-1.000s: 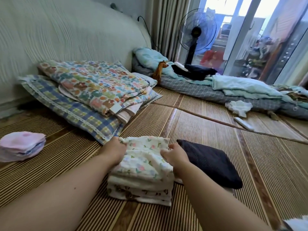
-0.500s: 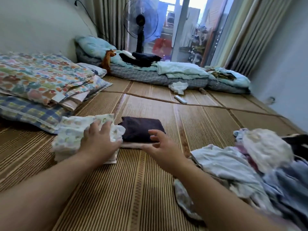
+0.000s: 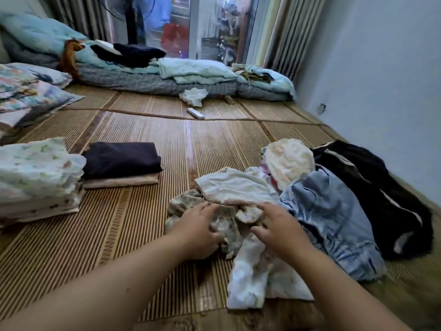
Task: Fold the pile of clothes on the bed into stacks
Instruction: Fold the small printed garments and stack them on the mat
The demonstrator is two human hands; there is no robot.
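Observation:
A loose pile of unfolded clothes lies on the woven mat at the right: a white garment (image 3: 233, 185), a cream one (image 3: 288, 161), a blue denim piece (image 3: 329, 218) and a black garment (image 3: 381, 187). At the pile's near left edge sits a crumpled patterned garment (image 3: 226, 226). My left hand (image 3: 198, 231) grips its left side and my right hand (image 3: 282, 225) holds its right side, fingers curled into the cloth. A folded floral stack (image 3: 35, 175) stands at the far left, with a dark folded stack (image 3: 119, 158) beside it.
Folded bedding (image 3: 167, 80) runs along the back by the glass door. A crumpled white cloth (image 3: 193, 96) and a white remote (image 3: 195, 113) lie in front of it. Pillows (image 3: 28, 91) are at the left, a wall at the right. Bare mat (image 3: 143, 130) spreads between.
My view swung right from the folded stacks to the loose pile. Both hands left the floral stack and moved right onto the patterned garment.

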